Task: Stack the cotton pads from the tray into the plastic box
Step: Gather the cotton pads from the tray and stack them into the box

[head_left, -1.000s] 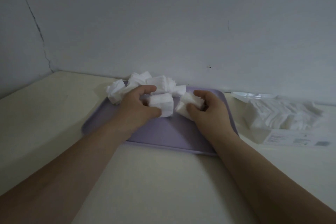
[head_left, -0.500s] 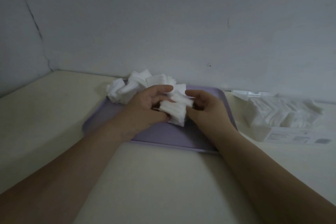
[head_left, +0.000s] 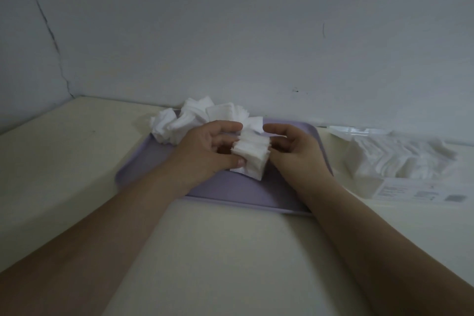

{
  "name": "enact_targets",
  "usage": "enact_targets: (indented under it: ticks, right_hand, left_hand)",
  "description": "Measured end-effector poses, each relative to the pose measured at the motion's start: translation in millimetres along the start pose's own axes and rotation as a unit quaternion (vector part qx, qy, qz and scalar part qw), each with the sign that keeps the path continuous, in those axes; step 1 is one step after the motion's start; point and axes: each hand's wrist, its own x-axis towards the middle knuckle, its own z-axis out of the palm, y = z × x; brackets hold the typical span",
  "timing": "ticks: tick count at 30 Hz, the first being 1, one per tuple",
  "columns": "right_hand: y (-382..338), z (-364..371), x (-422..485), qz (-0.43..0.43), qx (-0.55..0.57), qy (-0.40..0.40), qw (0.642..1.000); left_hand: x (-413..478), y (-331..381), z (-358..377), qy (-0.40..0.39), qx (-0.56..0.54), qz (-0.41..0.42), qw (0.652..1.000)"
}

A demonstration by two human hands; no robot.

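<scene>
The left hand [head_left: 205, 151] and right hand [head_left: 295, 149] squeeze a bundle of cotton pads [head_left: 252, 159] between them above the lilac tray [head_left: 154, 161], probably squaring it for the plastic box [head_left: 400, 169].

The print on the label [head_left: 420, 191] of the plastic box [head_left: 364, 182], near the bench's right edge, is too small to read. The left hand [head_left: 205, 151] and right hand [head_left: 297, 151] cover both ends of the stack of cotton pads [head_left: 252, 158], so its count cannot be told, nor whether its lower edge touches the tray [head_left: 154, 169]. Loose pads [head_left: 189, 118] hide the tray's far left corner. Both forearms are cut off by the picture's lower edge.
</scene>
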Motion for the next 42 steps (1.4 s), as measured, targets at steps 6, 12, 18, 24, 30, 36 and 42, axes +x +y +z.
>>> enact_targets:
  ticks: [6,12,18,24,30,36,42]
  right_hand:
    - [1,2,-4,0.004,0.001,-0.13,0.991]
    - [5,5,-1,-0.062,-0.096,-0.064,0.991]
    - [6,7,-1,-0.057,-0.09,-0.067,0.992]
    - [2,7,-2,-0.015,-0.042,-0.099,0.994]
    - [7,13,-5,-0.004,-0.029,-0.152,0.988]
    - [-1,15,-9,-0.012,0.005,-0.106,0.994]
    - [-11,0,-2,0.037,0.088,-0.074,0.993]
  left_hand:
    - [1,0,1,0.046,0.007,0.012,0.999]
    - [3,-1,3,0.028,0.136,0.015,0.99]
    - [2,1,6,0.024,0.182,0.038,0.982]
    - [1,1,7,0.013,0.176,0.033,0.984]
    - [-5,7,19,-0.042,0.201,0.058,0.977]
    - [-2,0,16,0.01,0.121,0.048,0.991]
    - [-9,14,18,0.036,0.047,0.035,0.998]
